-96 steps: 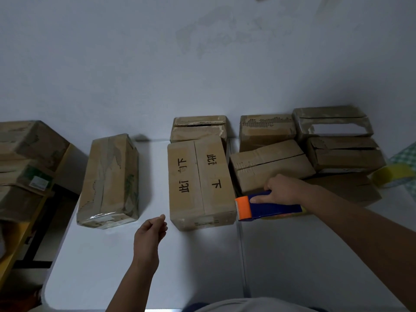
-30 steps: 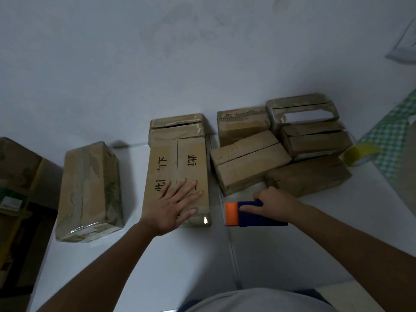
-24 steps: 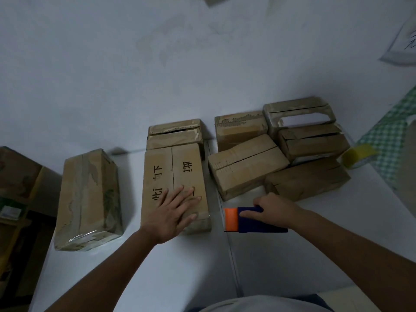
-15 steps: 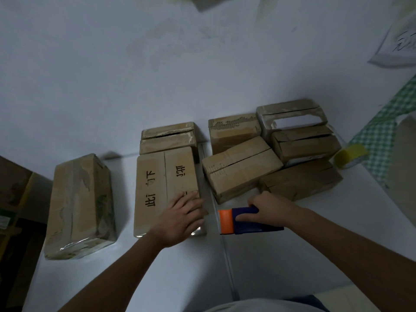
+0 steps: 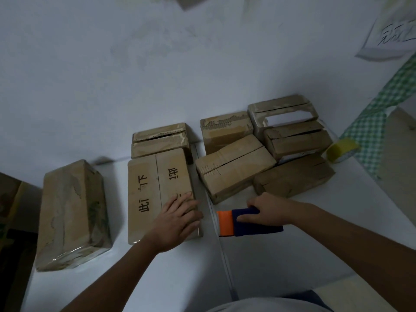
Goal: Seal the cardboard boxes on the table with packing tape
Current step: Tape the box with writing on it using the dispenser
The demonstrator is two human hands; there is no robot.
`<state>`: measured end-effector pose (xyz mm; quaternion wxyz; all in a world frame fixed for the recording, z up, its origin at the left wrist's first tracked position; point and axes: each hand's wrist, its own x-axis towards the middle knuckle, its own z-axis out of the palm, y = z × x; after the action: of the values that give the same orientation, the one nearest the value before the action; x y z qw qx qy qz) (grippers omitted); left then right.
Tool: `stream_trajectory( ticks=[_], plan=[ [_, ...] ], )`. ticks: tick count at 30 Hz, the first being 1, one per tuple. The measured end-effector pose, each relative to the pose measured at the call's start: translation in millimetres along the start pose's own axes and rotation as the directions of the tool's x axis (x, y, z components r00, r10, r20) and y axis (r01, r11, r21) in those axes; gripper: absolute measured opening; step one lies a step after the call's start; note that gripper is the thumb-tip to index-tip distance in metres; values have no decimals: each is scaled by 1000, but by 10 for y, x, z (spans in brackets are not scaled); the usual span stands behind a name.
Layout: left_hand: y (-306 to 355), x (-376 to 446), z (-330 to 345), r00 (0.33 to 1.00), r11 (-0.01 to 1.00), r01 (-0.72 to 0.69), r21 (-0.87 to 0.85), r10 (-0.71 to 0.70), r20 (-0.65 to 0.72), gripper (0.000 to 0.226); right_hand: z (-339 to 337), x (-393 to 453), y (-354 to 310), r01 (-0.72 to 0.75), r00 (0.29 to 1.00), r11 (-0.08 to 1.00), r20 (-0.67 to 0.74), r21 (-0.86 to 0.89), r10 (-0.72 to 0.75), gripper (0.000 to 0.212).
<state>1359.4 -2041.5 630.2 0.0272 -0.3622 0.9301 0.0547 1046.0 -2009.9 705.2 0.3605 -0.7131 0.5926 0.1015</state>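
A cardboard box with black handwriting lies on the white table, its centre seam running away from me. My left hand lies on its near right corner, fingers wrapped over the right edge. To its right, my right hand grips the handle of a blue tape dispenser with an orange front, which sits on the table beside the box. A box wrapped in shiny tape lies at the left.
Several more cardboard boxes are piled at the back right against the white wall. A yellow tape roll sits at the far right beside a green checked cloth. Stacked cartons stand off the table's left edge.
My left hand came down flat on the written box, then slid to its near right corner and curled over the edge. The dispenser stayed in my right hand beside the box.
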Motion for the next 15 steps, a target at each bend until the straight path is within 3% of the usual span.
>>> stream_trajectory(
  ticks=[2, 7, 15],
  plan=[
    [62, -13, 6, 997, 998, 50, -41, -52, -57, 43, 10, 4, -10, -17, 1000, 999, 7, -50, 18, 50],
    [190, -34, 7, 982, 993, 100, -56, -108, -156, 41, 174, 230, -221, -101, 983, 956, -174, -274, 54, 57],
    [202, -17, -30, 984, 992, 106, -70, -115, -139, 40, 280, 454, -305, -256, 954, 948, -211, -191, 215, 58]
  ],
)
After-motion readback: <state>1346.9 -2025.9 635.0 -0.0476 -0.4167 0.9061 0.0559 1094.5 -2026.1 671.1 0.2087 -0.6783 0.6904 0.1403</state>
